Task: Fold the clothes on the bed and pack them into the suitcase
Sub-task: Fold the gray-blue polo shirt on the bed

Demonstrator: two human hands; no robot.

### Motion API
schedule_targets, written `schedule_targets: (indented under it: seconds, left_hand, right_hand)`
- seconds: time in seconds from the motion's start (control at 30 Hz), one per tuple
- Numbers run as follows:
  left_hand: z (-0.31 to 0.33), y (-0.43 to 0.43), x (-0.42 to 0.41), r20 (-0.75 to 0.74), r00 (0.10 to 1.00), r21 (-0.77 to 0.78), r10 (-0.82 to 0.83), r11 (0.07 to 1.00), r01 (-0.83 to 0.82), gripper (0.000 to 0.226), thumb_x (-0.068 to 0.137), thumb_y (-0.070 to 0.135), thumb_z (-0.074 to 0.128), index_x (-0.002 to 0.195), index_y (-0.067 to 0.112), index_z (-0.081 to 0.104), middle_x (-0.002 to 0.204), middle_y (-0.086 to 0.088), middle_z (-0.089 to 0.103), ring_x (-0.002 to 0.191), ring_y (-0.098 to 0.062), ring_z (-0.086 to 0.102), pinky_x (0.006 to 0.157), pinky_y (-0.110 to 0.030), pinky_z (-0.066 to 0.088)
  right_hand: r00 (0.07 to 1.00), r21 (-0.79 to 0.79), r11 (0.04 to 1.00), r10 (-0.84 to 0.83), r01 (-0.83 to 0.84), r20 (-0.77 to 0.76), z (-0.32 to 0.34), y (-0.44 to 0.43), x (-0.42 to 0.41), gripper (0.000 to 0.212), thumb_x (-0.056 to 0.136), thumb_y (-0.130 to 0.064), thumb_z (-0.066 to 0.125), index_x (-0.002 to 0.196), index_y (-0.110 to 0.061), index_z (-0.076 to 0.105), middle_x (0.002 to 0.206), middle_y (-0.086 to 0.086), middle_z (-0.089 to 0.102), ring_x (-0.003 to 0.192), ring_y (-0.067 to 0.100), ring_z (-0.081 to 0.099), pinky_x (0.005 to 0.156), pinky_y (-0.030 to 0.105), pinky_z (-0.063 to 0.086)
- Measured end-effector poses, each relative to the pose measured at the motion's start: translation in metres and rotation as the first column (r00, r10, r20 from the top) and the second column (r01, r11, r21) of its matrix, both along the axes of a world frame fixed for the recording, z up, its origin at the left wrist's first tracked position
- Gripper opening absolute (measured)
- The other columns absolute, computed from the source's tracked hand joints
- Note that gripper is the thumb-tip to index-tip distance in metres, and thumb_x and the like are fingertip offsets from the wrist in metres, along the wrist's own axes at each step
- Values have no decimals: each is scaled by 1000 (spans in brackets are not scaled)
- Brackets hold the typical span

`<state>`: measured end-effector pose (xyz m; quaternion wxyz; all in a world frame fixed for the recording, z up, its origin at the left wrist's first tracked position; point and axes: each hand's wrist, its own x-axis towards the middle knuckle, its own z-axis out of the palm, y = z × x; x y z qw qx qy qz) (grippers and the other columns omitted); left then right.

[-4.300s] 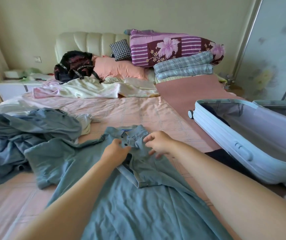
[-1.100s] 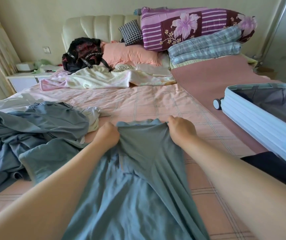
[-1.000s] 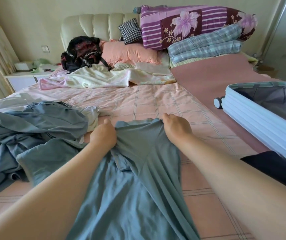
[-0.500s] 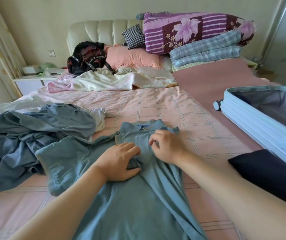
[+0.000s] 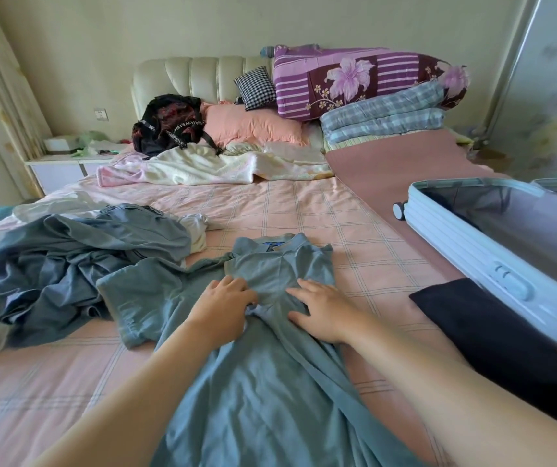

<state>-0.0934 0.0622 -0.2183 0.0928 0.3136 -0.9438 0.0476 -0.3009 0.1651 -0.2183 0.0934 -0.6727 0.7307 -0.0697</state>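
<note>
Head view: left hand (image 5: pixel 223 308) and right hand (image 5: pixel 326 311) press flat, fingers straight, on the shirt (image 5: pixel 263 392), laid lengthwise away from the person; suitcase (image 5: pixel 455 237) lies right of shirt, nearer right hand.

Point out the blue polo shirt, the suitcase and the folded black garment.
blue polo shirt (image 5: pixel 270 382), head view, lower body fabric.
suitcase (image 5: pixel 455 241), head view, near outer wall.
folded black garment (image 5: pixel 492 338), head view, top surface.

Left grip (image 5: pixel 223 310) and right grip (image 5: pixel 325 311) side by side, palms down, fingers (image 5: pixel 235 285) loosely straight.
</note>
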Motion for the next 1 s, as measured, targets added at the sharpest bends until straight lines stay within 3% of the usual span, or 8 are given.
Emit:
schedule_targets:
  seconds: [0.17, 0.27, 0.37, 0.53, 0.6, 0.77, 0.87, 1.0]
  left_hand:
    - [9, 65, -7, -223, 966, 45, -134, 988, 148, 47, 82, 9, 53, 124, 29, 60, 123, 8, 55, 122, -17, 46, 105, -31, 35]
    - [5, 107, -13, -252, 936, 56, -246, 962, 268, 47, 72, 12, 55, 116, 27, 64, 113, 8, 60, 111, -18, 52, 96, -32, 42]
    - [-5, 141, -16, -226, 927, 82, -299, 943, 324, 42, 77, 18, 61, 118, 26, 63, 111, 8, 60, 107, -16, 53, 97, -25, 39]
    - [-6, 170, -19, -259, 938, 104, -230, 959, 264, 29, 86, 21, 66, 113, 33, 69, 104, 6, 63, 106, -15, 54, 99, -30, 38]
    - [-3, 175, -15, -285, 936, 59, -207, 971, 232, 21, 87, 18, 67, 104, 28, 72, 98, 6, 64, 101, -18, 56, 95, -33, 40]
    - [4, 181, 13, -271, 959, 20, -86, 995, 94, 19, 86, 12, 66, 99, 25, 70, 102, 8, 66, 102, -19, 55, 95, -34, 40]
    - [5, 189, 29, -208, 977, 46, -45, 997, 56, 19, 89, 14, 64, 100, 28, 68, 106, 10, 62, 107, -18, 52, 96, -30, 37]
    - [5, 206, 51, -274, 961, 149, -16, 987, 59, 15, 87, 13, 65, 91, 27, 70, 103, 7, 58, 103, -17, 53, 92, -29, 40]
  right_hand:
    - [993, -114, 991, -64, 76, 104, 9, 54, 11, 47, 95, -45, 58, 139, -31, 55, 155, 1, 40, 144, 20, 34, 118, 32, 24]
    - [976, -174, 974, -113, 146, 185, 12, 92, 16, 25, 91, -41, 62, 114, -30, 64, 126, -1, 53, 122, 20, 50, 102, 34, 40]
    - [963, -79, 978, -172, 192, 208, 17, 129, 22, 10, 89, -39, 60, 92, -30, 58, 100, -6, 57, 101, 20, 59, 85, 33, 47]
    - [958, 111, 978, -199, 179, 206, 26, 177, 34, 43, 77, -62, 63, 103, -29, 56, 104, -6, 65, 94, 17, 61, 87, 36, 51]
    - [974, 198, 967, -188, 161, 129, 29, 194, 37, 50, 73, -57, 69, 113, -28, 56, 110, -4, 64, 99, 19, 61, 88, 37, 52]
    - [982, 245, 952, -188, 185, -11, 34, 222, 42, 32, 72, -48, 73, 82, -19, 64, 89, 1, 67, 82, 22, 65, 68, 34, 51]
    - [987, 225, 964, -156, 141, 48, 54, 230, 61, 31, 74, -43, 75, 80, -14, 65, 87, 4, 67, 76, 22, 63, 61, 32, 45]
    - [958, 249, 966, -2, -73, 288, 64, 240, 111, 35, 84, -33, 76, 102, -4, 66, 88, 2, 67, 75, 17, 62, 65, 31, 47]
